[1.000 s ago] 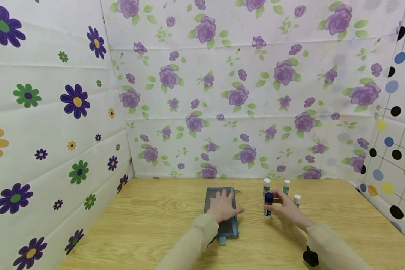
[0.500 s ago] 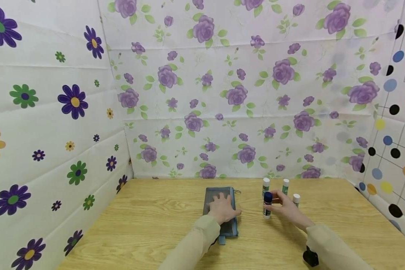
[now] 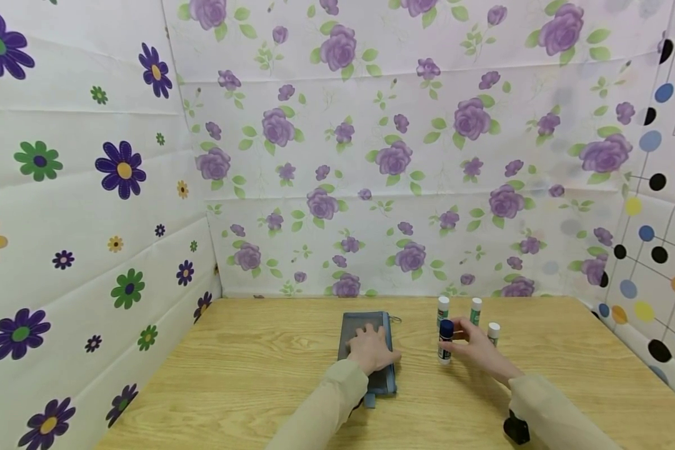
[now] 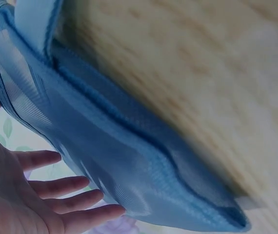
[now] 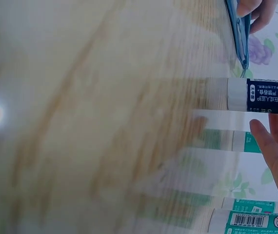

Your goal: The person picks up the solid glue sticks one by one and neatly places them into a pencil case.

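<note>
A blue mesh zip pouch (image 3: 381,380) lies flat on the wooden table. My left hand (image 3: 370,350) rests on it with spread fingers; in the left wrist view those fingers (image 4: 66,186) lie along the pouch's far side. To the right, a glue stick (image 3: 445,329) with a navy cap stands upright. Thumb and fingers of my right hand (image 3: 480,353) are around it, the thumb across its front. In the right wrist view, the fingers are partly hidden behind this navy-labelled glue stick (image 5: 275,96).
Three white-capped green glue sticks stand close by: one behind the navy one (image 3: 443,306), one farther back (image 3: 475,310), one beside the right hand (image 3: 493,331). A small loop (image 3: 395,319) hangs off the pouch's corner. Flower-patterned sheets (image 3: 292,206) border the table (image 3: 247,356).
The left hand's fingers have drawn in slightly on the pouch. The right hand and glue sticks stay in place; the head view has shifted a little.
</note>
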### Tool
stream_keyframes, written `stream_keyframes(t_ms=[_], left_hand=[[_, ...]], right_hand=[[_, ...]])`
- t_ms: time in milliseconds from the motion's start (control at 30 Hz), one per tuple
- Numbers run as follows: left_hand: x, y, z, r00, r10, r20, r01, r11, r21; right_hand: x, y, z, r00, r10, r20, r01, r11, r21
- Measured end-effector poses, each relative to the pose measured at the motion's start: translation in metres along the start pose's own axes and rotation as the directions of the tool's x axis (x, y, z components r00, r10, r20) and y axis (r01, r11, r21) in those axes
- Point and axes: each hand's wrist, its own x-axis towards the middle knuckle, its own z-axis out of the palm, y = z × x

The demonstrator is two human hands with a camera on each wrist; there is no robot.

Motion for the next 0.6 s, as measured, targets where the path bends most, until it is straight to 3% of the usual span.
stream_keyframes(t_ms=[267, 600], left_hand=[[0.0013, -0.0010, -0.0014, 0.999, -0.001, 0.036, 0.003, 1.000, -0.030], [0.0003, -0.0082, -0.0034, 0.999, 0.032, -0.003, -0.032, 0.992, -0.119]], right_hand=[[-0.0003, 0.0017, 0.0004, 1.000, -0.021, 0.001, 0.021, 1.000, 0.015], [0.0018, 0.0074, 0.0001, 1.000, -0.019, 0.002, 0.019, 0.999, 0.042]])
